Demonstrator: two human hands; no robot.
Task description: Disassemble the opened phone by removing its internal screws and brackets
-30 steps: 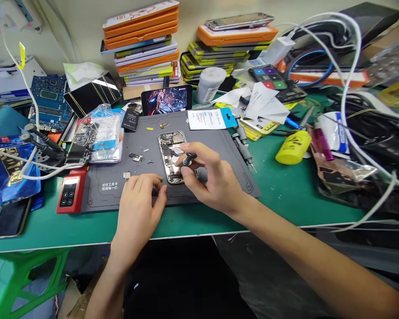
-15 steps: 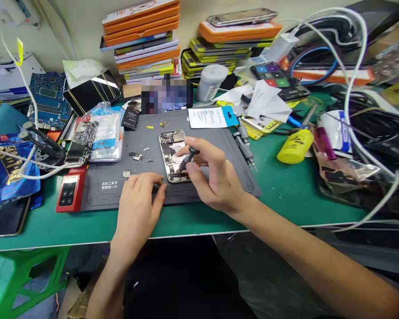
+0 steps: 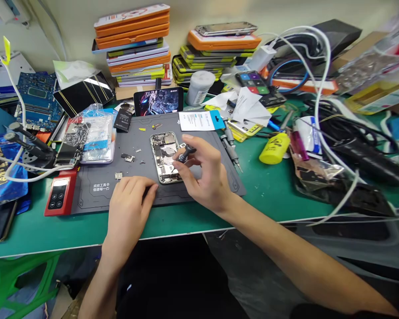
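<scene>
An opened phone [image 3: 164, 156] lies face down on a grey work mat [image 3: 133, 188], its inner boards and parts exposed. My right hand [image 3: 204, 177] pinches a small dark screwdriver [image 3: 185, 154] between thumb and fingers, its tip over the phone's lower right part. My left hand [image 3: 130, 208] rests on the mat's front edge just left of the phone's bottom corner, fingers curled down and holding nothing that I can see. Small loose parts [image 3: 127, 157] lie on the mat to the left.
A propped phone with a lit screen [image 3: 158, 101] stands behind the mat. Stacked orange and yellow boxes [image 3: 134, 42] line the wall. Two spare screwdrivers [image 3: 231, 150], a yellow bottle [image 3: 274, 148], cables [image 3: 322, 79] and bags crowd the right. A red device [image 3: 57, 197] sits left.
The view has shifted, so everything sits a little further left. My right hand lifted the screwdriver slightly and tilted it; the left hand stayed put beside the phone.
</scene>
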